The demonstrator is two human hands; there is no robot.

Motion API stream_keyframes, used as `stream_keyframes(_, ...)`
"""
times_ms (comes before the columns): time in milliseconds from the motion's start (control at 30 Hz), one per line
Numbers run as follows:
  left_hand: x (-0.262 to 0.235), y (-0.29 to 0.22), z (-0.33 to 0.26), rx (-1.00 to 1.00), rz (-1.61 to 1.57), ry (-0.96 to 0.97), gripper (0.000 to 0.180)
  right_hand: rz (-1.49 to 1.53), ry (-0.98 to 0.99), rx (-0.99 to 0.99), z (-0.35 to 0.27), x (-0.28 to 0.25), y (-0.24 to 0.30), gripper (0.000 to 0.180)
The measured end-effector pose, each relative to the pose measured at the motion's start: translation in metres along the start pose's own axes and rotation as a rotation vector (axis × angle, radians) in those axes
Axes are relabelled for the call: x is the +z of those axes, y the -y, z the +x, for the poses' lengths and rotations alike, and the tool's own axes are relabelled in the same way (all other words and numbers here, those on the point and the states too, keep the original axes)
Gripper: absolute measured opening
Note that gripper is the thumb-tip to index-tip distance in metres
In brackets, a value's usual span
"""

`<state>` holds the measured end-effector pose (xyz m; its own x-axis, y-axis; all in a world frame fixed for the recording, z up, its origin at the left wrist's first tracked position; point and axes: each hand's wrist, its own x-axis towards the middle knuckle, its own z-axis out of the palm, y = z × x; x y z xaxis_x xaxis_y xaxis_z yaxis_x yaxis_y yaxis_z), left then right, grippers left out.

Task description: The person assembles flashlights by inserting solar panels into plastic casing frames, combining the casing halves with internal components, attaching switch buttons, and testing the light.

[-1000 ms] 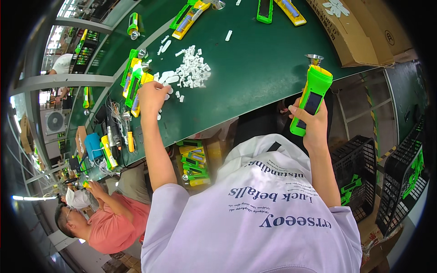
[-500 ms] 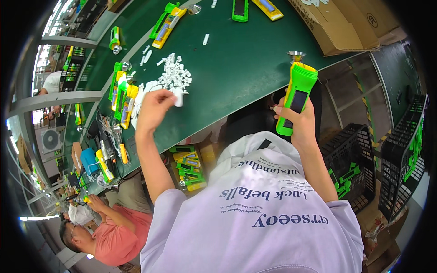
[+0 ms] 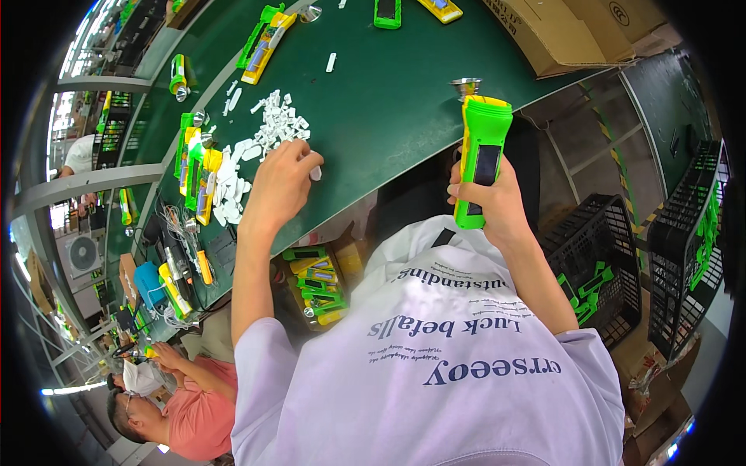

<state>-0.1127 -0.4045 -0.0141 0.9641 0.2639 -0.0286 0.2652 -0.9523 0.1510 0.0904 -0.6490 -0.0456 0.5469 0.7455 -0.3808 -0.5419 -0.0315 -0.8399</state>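
My right hand is wrapped round the lower body of a green and yellow flashlight. The flashlight stands roughly upright over the table's near edge. A dark rectangular panel shows on its green side, and a silver cone reflector sticks out at its top. My left hand is over the green table with its fingers pinched together. At its fingertips shows the end of a small rounded white plastic piece; the rest is covered. Just beyond that hand lies a heap of small white plastic parts, with larger white pieces to its left.
Opened flashlights lie at the table's left, others farther back. A cardboard box stands at the far right. Black crates with green parts are to my right. A box of flashlights sits below the table edge. A co-worker sits lower left.
My left hand has moved a little right and down to the table beside the white heap, its fingers closing in. My right hand still holds the flashlight, now more upright. The view has shifted slightly.
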Motion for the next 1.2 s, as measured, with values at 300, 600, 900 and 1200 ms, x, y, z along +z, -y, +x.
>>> stream_keyframes(300, 0.001, -0.007, 0.016, -0.227, -0.103, 0.033, 0.03, 0.059, 0.057, 0.064, -0.003, -0.002, -0.002, 0.053)
stream_keyframes(600, 0.012, -0.048, 0.04, -0.212, -0.516, 0.103, 0.028, 0.079, 0.092, 0.078, -0.002, -0.004, 0.003, 0.049)
stream_keyframes(900, 0.034, -0.129, 0.072, -0.064, -1.488, -0.253, 0.027, 0.067, 0.127, 0.046, -0.006, 0.001, 0.002, 0.054)
stream_keyframes(1200, 0.031, -0.133, 0.072, -0.17, -1.535, -0.208, 0.027, 0.032, 0.112, 0.052, -0.006, 0.0, 0.005, 0.056)
